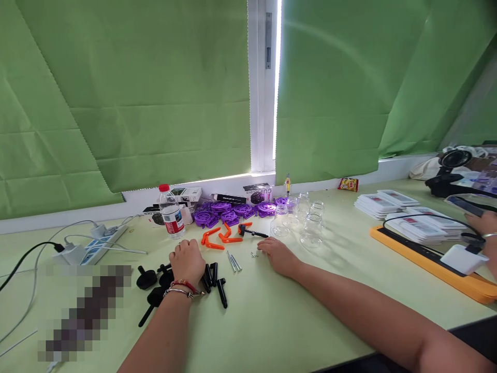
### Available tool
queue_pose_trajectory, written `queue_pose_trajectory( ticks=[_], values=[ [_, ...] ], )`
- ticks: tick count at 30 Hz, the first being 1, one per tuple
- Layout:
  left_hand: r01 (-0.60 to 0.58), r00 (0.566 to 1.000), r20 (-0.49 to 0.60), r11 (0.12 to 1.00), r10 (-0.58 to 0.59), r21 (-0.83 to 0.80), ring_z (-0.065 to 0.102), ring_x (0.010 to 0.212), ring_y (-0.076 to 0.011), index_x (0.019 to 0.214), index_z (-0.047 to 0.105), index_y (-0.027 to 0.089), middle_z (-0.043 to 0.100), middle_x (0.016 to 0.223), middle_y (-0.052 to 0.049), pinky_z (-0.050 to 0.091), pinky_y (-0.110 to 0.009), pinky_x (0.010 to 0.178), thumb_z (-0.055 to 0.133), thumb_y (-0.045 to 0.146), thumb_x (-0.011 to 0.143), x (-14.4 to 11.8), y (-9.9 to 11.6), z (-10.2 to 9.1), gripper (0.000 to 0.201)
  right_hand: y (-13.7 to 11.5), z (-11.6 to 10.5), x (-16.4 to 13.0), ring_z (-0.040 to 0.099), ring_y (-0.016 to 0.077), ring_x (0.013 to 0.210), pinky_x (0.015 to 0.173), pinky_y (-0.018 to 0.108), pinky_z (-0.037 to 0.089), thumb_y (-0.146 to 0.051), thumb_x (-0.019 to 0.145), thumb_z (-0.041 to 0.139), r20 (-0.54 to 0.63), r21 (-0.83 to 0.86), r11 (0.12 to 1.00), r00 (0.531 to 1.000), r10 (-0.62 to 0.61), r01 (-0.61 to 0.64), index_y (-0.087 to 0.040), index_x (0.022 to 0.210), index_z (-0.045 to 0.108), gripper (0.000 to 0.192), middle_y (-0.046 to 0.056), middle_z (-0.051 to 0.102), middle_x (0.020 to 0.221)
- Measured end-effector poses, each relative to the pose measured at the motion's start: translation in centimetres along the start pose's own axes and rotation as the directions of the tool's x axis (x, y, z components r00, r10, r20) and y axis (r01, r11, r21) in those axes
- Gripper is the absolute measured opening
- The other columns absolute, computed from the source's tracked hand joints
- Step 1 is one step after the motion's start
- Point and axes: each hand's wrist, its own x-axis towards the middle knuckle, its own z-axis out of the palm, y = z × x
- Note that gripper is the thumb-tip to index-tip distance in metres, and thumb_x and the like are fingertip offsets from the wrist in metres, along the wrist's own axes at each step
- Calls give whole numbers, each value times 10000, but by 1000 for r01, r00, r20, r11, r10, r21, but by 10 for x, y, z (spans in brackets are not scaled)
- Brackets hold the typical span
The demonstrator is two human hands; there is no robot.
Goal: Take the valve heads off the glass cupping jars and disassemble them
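Observation:
My left hand (188, 261), wearing a red bracelet and a metal one, is closed with its knuckles up. Its fingertips are hidden, so I cannot make out what it holds. Around it lie black disc-shaped parts with stems (146, 280) and short black tubes (221, 293). My right hand (278, 255) rests on the table, fingers stretched out leftward. Close to its fingertips are tiny metal pieces (253, 254) and a black rod with a wider head (253, 231). Long screws (234, 261) lie between my hands, and orange angled pieces (212, 239) sit beyond them.
Purple plastic parts (221, 211) are piled at the back, beside a red-capped bottle (171, 212). Clear glass-like vessels (311, 231) stand right of centre. A power strip (101, 243) with cables lies left. White stacks (415, 228), an orange-edged case (427, 264) and another person's hand (487, 223) are right.

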Motion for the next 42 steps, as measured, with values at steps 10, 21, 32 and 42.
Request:
queue_pose_trajectory(
  ticks=[10,21,32,42],
  values=[
    [12,999,32,1000,-13,22,528,1008,-306,1030,582,164,581,1061,-151,360,-407,784,352,100,781,4,0,2,345,18,-9,26,515,172,1130,934,256,384,-64,848,377,-43,-114,930,937,346,-348,-138,1204,561,408,83,590,1230],
    [6,999,45,1000,-7,27,524,1023,-318,1067,578,157,577,1092,-164,363,-415,789,371,135,790,4,1,0,347,6,1,52,543,193,952,776,258,383,-128,859,431,17,-197,915,932,362,-352,-172,990,652,260,89,640,985],
    [59,998,19,992,-61,112,542,978,-326,970,611,121,597,1019,-183,358,-409,777,395,129,760,5,-4,-1,301,4,0,57,534,197,978,780,262,384,-137,885,424,15,-249,908,936,353,-338,-165,1038,637,264,99,622,1011],
    [92,978,175,989,-112,116,579,987,-335,1016,615,81,619,1003,-221,373,-413,784,361,102,787,4,-13,5,342,2,2,58,528,225,977,770,286,399,-7,807,440,46,-357,887,943,330,-293,-140,975,634,288,129,619,983]
  ],
)
